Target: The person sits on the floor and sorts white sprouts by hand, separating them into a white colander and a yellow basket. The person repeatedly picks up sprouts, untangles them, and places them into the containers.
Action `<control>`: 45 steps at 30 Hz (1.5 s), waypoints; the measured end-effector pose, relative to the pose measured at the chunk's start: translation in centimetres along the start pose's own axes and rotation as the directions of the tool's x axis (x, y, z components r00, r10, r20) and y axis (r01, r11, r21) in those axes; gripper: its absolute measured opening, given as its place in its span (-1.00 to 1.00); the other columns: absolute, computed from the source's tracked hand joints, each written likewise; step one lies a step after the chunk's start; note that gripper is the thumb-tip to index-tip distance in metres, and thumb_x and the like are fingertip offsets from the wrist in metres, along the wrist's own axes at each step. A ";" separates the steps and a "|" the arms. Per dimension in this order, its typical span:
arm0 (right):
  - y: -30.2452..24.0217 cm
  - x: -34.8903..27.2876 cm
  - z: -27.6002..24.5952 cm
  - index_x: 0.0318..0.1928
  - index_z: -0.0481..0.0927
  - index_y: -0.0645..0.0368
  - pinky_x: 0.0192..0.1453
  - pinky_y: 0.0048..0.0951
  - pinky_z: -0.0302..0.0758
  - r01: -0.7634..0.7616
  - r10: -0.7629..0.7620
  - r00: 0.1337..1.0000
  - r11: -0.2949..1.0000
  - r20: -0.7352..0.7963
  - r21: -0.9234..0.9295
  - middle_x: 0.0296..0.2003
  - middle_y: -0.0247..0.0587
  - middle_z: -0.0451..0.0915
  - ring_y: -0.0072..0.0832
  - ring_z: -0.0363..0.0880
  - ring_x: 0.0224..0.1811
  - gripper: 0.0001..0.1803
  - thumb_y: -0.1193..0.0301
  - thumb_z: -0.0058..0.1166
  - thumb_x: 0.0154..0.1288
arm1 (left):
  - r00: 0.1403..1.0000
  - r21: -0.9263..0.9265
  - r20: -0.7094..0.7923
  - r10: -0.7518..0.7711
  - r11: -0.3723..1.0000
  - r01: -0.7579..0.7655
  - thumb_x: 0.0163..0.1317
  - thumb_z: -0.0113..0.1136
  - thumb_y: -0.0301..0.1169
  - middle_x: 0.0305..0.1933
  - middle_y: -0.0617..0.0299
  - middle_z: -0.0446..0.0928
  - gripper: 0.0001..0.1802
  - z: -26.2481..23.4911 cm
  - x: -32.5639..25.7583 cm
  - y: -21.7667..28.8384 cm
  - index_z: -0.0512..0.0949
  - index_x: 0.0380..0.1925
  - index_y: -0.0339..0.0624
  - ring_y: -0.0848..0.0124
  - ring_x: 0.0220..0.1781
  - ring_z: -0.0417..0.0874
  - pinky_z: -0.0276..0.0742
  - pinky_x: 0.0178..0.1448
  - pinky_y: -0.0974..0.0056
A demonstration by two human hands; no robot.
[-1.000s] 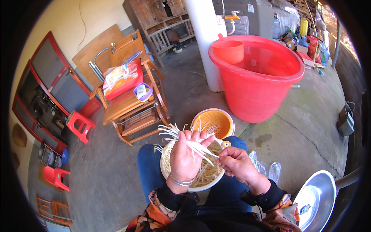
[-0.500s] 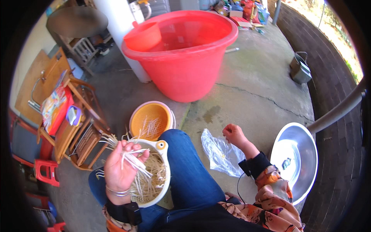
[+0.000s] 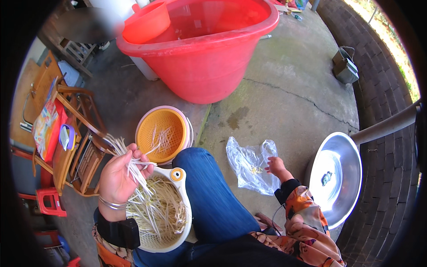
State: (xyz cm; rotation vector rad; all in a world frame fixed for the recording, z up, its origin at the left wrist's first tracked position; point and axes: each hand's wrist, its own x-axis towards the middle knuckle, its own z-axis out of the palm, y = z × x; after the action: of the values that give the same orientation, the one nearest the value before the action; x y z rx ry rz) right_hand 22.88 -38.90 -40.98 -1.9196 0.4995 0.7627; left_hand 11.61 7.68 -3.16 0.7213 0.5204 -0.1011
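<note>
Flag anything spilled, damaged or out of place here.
The concrete floor has a long crack right of the red tub, suggesting damage. A dark patch nearby may be spilled water.

Orange floral sleeves [image 3: 303, 208], black cuffs [image 3: 287, 190], silver bangles [image 3: 113, 205], blue jeans [image 3: 209, 191].

We see mottled grey concrete floor [image 3: 284, 120], dark damp-looking patch [image 3: 238, 117] near middle, long jagged crack [image 3: 298, 99] running toward brick wall [image 3: 387, 187] on our right. Grey pole [image 3: 387, 124] slants across bricks. Beyond wall top, bright daylight falls on greenery [image 3: 398, 51]. At our left, wooden chair [image 3: 62, 168], red plastic stool [image 3: 50, 202] just beside it, wooden board [image 3: 27, 78] behind. Farther back, slatted wooden cabinet [image 3: 79, 51], white pillar [image 3: 144, 70] partly hidden. Left side shaded, right side better lit.
</note>
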 end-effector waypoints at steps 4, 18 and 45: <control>0.5 -0.2 -0.2 -0.27 0.60 0.38 -0.53 -0.28 0.68 0.040 -0.038 0.999 0.988 0.015 -0.151 -0.48 -0.02 0.65 -0.21 0.72 -0.55 -0.81 0.60 -0.11 0.23 | 0.999 -0.001 -0.018 -0.051 0.999 0.051 0.39 0.01 -0.52 -0.16 0.14 0.51 -0.85 -2.5 3.8 1.4 0.50 -0.09 -0.14 0.22 -0.05 0.58 0.58 0.14 -0.03; 3.4 -3.7 3.6 -0.20 0.54 0.43 -0.53 -0.31 0.68 0.036 -0.018 0.985 0.994 0.172 -0.101 -0.44 0.05 0.64 -0.22 0.74 -0.49 -0.85 0.57 -0.05 0.32 | 0.877 0.301 -0.479 0.049 0.947 0.112 0.30 0.24 -0.34 0.03 -0.07 0.48 -0.58 -8.3 14.3 2.7 0.43 0.09 -0.25 -0.22 0.28 0.40 0.45 0.14 -0.41; -11.0 -3.2 4.3 -0.16 0.60 0.40 -0.52 -0.39 0.63 0.347 -0.319 0.927 0.929 0.197 -0.128 -0.47 -0.03 0.64 -0.34 0.67 -0.59 -0.80 0.49 -0.01 0.38 | 0.969 0.984 0.002 0.247 -0.172 0.042 0.22 0.24 -0.21 -0.42 0.18 0.64 -0.79 -6.4 -10.1 -3.4 0.63 -0.40 -0.11 0.17 -0.34 0.67 0.53 -0.27 0.13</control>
State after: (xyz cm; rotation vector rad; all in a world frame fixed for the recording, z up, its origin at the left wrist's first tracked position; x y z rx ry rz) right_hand 26.21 -30.09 -33.13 -1.9945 -0.0015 0.7521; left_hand -0.76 8.46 -4.31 2.4918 0.4815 -0.3125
